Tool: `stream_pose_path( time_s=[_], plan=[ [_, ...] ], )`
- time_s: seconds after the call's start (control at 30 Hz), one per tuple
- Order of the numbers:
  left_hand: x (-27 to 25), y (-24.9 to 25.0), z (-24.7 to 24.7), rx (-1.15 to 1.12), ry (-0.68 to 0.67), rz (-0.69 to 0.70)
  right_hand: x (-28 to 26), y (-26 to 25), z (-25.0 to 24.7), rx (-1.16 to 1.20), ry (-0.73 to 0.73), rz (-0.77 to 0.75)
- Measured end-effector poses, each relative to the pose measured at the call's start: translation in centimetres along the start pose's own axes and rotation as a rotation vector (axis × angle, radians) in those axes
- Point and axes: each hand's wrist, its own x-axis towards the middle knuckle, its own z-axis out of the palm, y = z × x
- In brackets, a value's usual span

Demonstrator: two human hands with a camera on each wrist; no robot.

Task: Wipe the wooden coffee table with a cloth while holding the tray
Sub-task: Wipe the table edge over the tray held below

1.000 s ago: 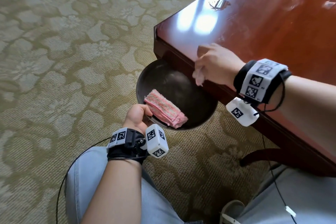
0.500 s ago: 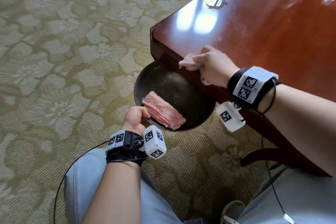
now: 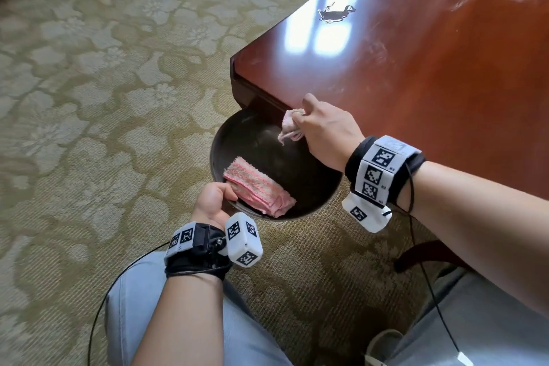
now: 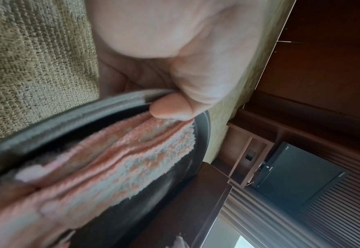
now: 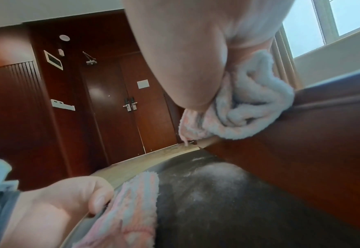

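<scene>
A glossy red-brown wooden coffee table fills the right side. My left hand grips the near rim of a round dark tray held just below the table's front edge, thumb on the rim. A folded pink cloth lies in the tray. My right hand holds a bunched pale pink cloth at the table's front edge above the tray; in the right wrist view that cloth touches the table's side.
A patterned olive carpet covers the floor to the left. My knees in light jeans are at the bottom. A dark table leg curves out at lower right. A small dark reflection shows on the tabletop.
My right hand slid toward me along the table edge and off its top; the pale cloth now hangs from it over the tray. The left hand and tray barely moved.
</scene>
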Motion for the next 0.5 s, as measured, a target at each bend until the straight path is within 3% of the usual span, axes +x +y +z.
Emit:
stream_pose_path(
  time_s=[0.27,0.4,0.5],
  plan=[
    [-1.1,0.0,0.8,0.0,-0.001,0.024,-0.6,-1.1,0.5,-0.07,-0.008,0.015],
    [-1.0,0.0,0.5,-0.003,0.009,0.019,-2.4,-1.9,2.6,0.039,-0.146,-0.08],
    [-1.0,0.0,0.4,-0.021,0.01,0.013,-1.8,-1.1,2.3,0.19,-0.021,-0.098]
  ],
)
